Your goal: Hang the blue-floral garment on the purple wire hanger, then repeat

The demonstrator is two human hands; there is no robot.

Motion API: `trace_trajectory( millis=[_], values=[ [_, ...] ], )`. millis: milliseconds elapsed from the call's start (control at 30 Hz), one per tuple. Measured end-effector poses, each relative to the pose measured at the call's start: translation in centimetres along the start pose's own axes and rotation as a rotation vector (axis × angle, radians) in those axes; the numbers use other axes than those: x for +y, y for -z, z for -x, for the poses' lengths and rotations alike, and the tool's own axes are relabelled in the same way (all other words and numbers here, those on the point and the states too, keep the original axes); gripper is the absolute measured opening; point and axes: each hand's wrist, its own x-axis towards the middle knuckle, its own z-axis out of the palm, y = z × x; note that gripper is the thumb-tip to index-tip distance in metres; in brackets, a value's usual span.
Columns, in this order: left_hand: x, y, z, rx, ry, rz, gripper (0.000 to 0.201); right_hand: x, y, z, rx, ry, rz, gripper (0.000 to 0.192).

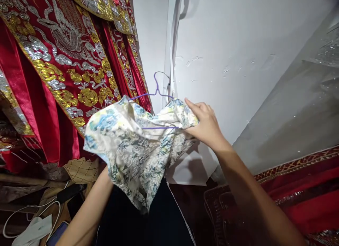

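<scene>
My right hand (205,124) pinches the right shoulder of one floral blouse (135,147) over one purple wire hanger (156,97), held up against the far white wall (238,62). My left hand is buried under the cloth, so I cannot tell its grip. To seat it well, I judge the fabric should be pulled evenly over both hanger ends.

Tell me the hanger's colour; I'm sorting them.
Purple, a thin wire hanger, best seen in the head view.
</scene>
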Motion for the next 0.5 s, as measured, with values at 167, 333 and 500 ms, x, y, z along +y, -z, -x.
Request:
trace_trajectory(
  millis=[167, 333, 500],
  values=[
    [-3.1, -0.9, 5.5, 0.055, 0.363, 0.495, 0.073, -0.3, 1.4, 2.6, 0.037, -0.167, 0.099, 0.085],
    [-4.3, -3.1, 9.4, 0.002, 0.547, 0.55, 0.061, -3.4, 1.4, 6.8, 0.063, -0.232, -0.081, 0.071],
    [-3.7, -5.1, 11.3, 0.078, 0.668, 0.653, 0.06, -6.8, -3.0, 12.6, 0.228, -0.528, -0.717, 0.031]
  ],
)
